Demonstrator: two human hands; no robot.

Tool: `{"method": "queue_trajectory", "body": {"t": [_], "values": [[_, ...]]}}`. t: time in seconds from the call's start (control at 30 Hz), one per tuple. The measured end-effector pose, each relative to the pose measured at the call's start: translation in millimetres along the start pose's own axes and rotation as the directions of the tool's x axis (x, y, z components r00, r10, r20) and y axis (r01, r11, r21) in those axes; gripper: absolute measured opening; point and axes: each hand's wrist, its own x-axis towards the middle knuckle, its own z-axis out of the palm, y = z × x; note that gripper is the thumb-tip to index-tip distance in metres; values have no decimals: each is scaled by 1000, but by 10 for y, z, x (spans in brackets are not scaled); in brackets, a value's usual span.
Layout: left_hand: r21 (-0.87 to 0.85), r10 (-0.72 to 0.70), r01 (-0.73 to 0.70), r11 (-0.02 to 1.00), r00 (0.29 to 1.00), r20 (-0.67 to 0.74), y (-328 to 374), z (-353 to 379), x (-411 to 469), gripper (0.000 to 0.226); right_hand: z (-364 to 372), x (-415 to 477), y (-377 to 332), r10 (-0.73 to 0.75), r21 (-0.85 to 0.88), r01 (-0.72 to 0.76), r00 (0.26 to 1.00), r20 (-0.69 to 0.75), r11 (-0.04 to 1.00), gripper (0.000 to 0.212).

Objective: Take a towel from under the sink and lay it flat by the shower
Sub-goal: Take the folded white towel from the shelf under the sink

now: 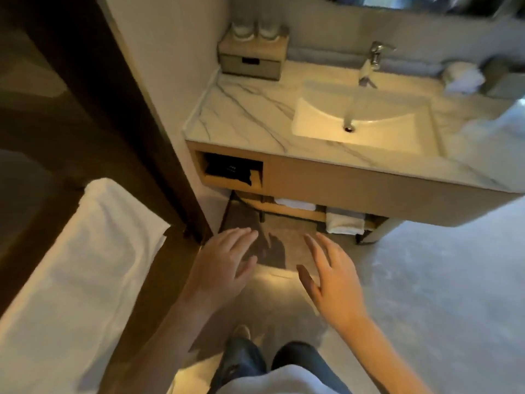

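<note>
One towel (85, 265) lying flat, just left of left hand (224, 263), fingers spread

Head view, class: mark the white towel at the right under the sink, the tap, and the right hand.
white towel (344, 223), head view, on its folded front face.
tap (375, 57), head view, on its upright chrome body.
right hand (338, 280), head view, on the middle of its back.

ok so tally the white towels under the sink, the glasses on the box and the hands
folded white towels under the sink: 2
glasses on the drawer box: 2
hands, left hand and right hand, both empty: 2
total: 6
</note>
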Motion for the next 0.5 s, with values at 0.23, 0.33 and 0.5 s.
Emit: {"method": "queue_trajectory", "body": {"t": [0.23,0.33,0.5], "values": [[7,262,-262,965,964,57,190,20,961,49,-364,73,302,284,-36,-293,947,-152,956,58],[1,309,-310,951,949,68,499,202,1200,47,-534,55,560,364,-5,-372,913,-185,928,59],[-36,318,-316,948,944,87,1068,725,1376,48,-792,-39,1227,393,13,-399,897,-203,917,57]]}}
